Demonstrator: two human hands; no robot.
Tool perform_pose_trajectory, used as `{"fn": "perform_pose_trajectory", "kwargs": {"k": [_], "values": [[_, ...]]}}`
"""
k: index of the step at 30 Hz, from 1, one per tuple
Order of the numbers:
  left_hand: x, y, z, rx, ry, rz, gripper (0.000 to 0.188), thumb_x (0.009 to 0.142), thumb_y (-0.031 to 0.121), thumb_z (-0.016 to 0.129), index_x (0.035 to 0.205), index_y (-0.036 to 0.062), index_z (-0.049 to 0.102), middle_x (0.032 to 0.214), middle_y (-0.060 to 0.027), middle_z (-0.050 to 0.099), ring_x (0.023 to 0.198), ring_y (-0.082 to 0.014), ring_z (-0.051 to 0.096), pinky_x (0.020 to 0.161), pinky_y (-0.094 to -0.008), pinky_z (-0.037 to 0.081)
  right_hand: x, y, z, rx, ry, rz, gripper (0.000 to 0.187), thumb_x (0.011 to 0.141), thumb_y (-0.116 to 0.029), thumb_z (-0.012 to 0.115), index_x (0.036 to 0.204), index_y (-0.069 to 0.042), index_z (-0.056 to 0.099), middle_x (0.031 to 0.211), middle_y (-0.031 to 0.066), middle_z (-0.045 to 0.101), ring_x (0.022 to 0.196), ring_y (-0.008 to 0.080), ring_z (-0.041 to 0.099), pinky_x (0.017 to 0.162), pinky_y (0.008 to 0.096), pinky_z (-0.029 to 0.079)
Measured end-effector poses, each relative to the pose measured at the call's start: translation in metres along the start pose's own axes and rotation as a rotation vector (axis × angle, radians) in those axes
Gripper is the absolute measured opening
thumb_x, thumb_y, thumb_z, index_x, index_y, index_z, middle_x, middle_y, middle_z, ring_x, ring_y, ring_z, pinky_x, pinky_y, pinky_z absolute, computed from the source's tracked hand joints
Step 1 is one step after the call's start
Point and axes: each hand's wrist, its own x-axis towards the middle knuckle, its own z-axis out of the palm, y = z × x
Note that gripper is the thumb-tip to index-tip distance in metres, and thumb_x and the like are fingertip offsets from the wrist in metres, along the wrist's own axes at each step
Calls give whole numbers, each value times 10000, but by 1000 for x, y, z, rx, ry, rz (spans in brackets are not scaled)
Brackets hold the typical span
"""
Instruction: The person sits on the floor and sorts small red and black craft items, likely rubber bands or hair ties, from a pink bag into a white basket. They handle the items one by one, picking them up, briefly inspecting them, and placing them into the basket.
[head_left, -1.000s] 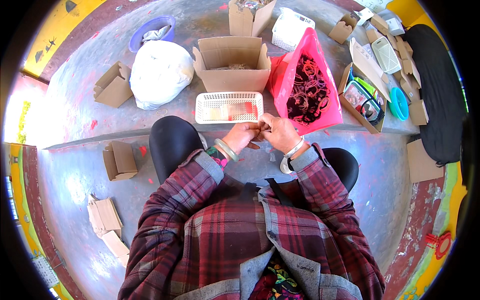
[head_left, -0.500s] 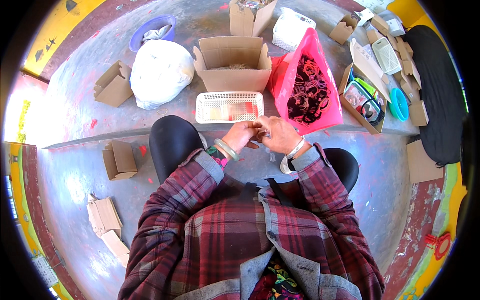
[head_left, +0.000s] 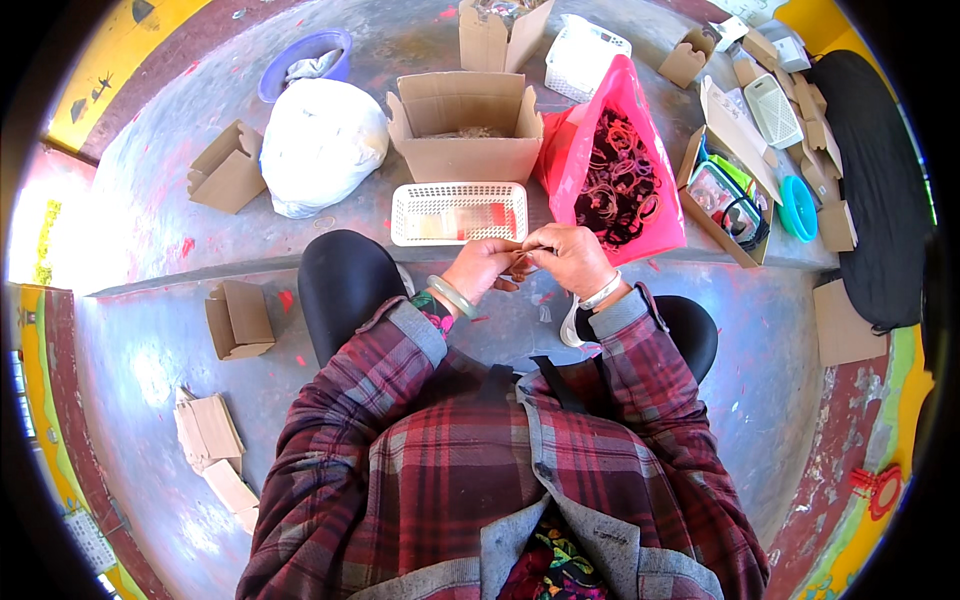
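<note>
My left hand [head_left: 481,268] and my right hand [head_left: 572,262] meet in front of the white basket, fingers pinched together. Between the fingertips is a small, thin, dark thing, mostly hidden, whose kind I cannot make out. Just beyond my hands, the white perforated plastic basket [head_left: 402,232] holds flat clear packets with red parts. To its right a bright pink plastic bag [head_left: 668,228] stands wide open, full of dark and coloured hair ties [head_left: 622,180]. Behind the basket sits an open cardboard box [head_left: 465,160] with a pile of small packets in it, too far to tell.
The basket and bag rest on a raised concrete ledge [head_left: 340,243]. A stuffed white sack [head_left: 325,145], a purple basin [head_left: 270,80] and small boxes [head_left: 228,170] lie left. On the right are a box of supplies [head_left: 690,165] and a teal basket [head_left: 797,208]. My knees flank my hands.
My right hand has shifted slightly right and its grip has turned, so the fingertips now pinch closer to the left hand's fingertips. The surrounding things have not moved.
</note>
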Motion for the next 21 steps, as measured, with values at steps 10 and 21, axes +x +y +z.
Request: {"fn": "perform_pose_trajectory", "kwargs": {"k": [10, 21], "values": [[0, 1, 1, -1, -26, 0, 216, 864, 170, 503, 1022, 68, 609, 853, -19, 633, 747, -107, 600, 639, -230, 483, -1, -2, 0, -468, -87, -337, 27, 677, -51, 541, 651, -52, 548, 715, 108, 539, 737, 299, 552, 629, 387, 459], [1, 1, 0, -109, -74, -31, 203, 851, 137, 514, 997, 18, 591, 857, -53, 621, 743, -127, 604, 695, -256, 505, -2, 4, 10, -426, -129, -320, 19, 679, -46, 534, 665, -42, 546, 706, 118, 551, 754, 314, 557, 636, 395, 457]]}}
